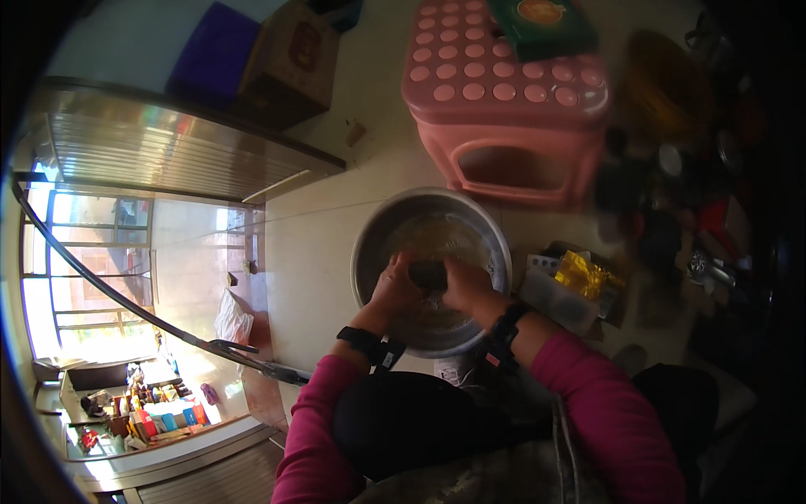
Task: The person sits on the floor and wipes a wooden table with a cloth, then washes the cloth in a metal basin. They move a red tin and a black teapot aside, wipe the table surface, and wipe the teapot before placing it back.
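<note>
A round metal basin (pixel 362 258) stands on the floor in front of me, with cloudy water (pixel 441 234) in its bottom. Over it my left hand (pixel 397 286) and my right hand (pixel 467 286) grip a small dark object (pixel 428 275) from its two sides. The object looks blocky or cylindrical; too dark to tell what it is. My palms hide its ends. Small bubbles show on the water just below it.
Beyond the basin is a pink plastic stool (pixel 510 113) with a green box (pixel 544 25) on it. To the right lie a translucent plastic container (pixel 557 299) and crumpled gold foil (pixel 582 275). A metal-framed door (pixel 170 142) and a cardboard box (pixel 293 63) are at left. My shoe (pixel 456 372) is close to the basin.
</note>
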Action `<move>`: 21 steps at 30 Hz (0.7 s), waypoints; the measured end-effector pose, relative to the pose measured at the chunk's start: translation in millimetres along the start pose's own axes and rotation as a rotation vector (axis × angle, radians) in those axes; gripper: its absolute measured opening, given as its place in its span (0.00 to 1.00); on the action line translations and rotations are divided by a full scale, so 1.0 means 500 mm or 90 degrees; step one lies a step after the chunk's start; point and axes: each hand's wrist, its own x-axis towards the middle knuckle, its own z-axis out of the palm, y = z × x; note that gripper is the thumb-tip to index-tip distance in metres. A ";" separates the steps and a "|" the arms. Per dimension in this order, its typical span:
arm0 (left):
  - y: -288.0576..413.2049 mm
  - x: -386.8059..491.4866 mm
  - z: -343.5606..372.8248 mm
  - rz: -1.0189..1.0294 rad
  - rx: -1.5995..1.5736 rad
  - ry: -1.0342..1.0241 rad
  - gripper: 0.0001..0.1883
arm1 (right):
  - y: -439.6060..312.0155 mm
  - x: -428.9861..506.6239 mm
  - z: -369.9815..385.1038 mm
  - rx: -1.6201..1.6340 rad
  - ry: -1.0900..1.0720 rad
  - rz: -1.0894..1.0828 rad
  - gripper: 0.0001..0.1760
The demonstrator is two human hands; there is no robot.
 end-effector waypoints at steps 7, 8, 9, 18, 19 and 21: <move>-0.012 0.010 -0.013 0.450 0.181 0.223 0.43 | 0.011 0.020 -0.057 0.788 -0.465 0.377 0.15; -0.013 0.011 -0.014 0.488 0.159 0.233 0.42 | 0.005 0.011 -0.060 0.858 -0.515 0.343 0.12; -0.014 0.012 -0.016 0.485 0.177 0.230 0.40 | 0.000 0.006 -0.062 0.856 -0.539 0.348 0.12; -0.021 0.003 -0.002 0.376 0.209 0.052 0.21 | -0.005 0.010 -0.022 0.541 -0.385 0.207 0.21; -0.020 0.005 0.003 0.364 0.212 0.041 0.19 | -0.004 0.013 -0.013 0.508 -0.380 0.216 0.22; -0.016 0.008 0.011 0.327 0.235 -0.018 0.16 | -0.005 0.017 0.003 0.422 -0.365 0.242 0.25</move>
